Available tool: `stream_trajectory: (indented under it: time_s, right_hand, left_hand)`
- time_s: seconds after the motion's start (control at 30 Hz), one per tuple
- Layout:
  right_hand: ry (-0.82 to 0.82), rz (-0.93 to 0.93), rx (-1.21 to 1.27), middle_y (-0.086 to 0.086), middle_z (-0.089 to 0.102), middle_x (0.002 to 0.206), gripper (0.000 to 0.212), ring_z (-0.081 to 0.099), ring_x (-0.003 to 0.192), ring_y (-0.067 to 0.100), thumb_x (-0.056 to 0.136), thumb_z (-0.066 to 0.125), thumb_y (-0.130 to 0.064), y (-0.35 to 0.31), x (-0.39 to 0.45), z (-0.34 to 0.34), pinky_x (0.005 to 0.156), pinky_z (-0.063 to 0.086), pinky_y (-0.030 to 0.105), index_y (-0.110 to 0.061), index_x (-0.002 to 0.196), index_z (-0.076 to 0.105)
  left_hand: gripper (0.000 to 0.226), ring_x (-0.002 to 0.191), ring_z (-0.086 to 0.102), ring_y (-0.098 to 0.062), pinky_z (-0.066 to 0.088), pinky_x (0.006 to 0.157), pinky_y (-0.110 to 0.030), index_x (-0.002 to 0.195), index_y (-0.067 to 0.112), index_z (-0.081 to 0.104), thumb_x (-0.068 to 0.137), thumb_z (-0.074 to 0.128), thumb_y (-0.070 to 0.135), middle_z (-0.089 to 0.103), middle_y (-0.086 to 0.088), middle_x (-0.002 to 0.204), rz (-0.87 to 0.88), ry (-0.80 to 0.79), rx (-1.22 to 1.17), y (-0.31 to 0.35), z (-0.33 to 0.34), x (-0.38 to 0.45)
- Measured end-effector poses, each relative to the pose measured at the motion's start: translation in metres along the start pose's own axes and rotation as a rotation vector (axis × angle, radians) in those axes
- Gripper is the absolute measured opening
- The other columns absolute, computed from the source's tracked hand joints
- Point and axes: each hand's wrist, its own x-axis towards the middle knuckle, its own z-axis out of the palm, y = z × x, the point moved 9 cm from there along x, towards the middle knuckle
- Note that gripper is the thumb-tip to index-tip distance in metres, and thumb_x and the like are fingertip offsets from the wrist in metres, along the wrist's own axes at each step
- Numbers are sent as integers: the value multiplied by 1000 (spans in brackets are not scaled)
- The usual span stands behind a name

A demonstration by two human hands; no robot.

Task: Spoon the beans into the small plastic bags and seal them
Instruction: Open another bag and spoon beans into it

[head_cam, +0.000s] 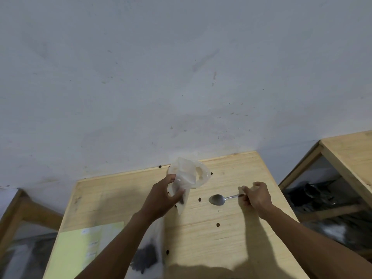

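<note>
Both forearms extend forward from the lower edge of the view over a pale wooden table (231,234) set against a grey-white wall (141,77). The left hand (161,198) is raised above the tabletop, wrist slightly bent, with fingers and thumb curled around a crumpled, translucent small plastic bag (188,178); the bag's upper part billows open above the fist and a narrow tail hangs below it. The right hand (255,196) is positioned to the right, its fingers pinching the handle end of a metal spoon (218,199). The spoon bowl points left, lies just over or on the tabletop, and appears empty. Several dark, oval beans (199,199) lie scattered singly across the wood grain. A larger bag holding a dark mass (147,256) sits below the left forearm, beside a pale yellow sheet (80,248).
</note>
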Motion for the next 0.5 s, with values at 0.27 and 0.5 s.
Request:
stream_trajectory:
  time_s: [0.27,0.5]
  right_hand:
    - [-440,-307,62,6,74,92,36,67,76,17,90,62,-48,-110,-74,57,68,51,29,-17,106,68]
    - [-514,-523,-9,-2,73,102,33,69,95,16,82,77,-22,-160,-115,90,89,56,38,-25,113,66]
  left_hand:
    - [49,104,62,-12,51,82,-27,127,25,55,82,67,41,65,11,118,2,21,138,12,7,8]
    - [60,110,58,-13,50,91,-34,129,18,54,79,74,44,63,4,122,91,78,132,34,5,14]
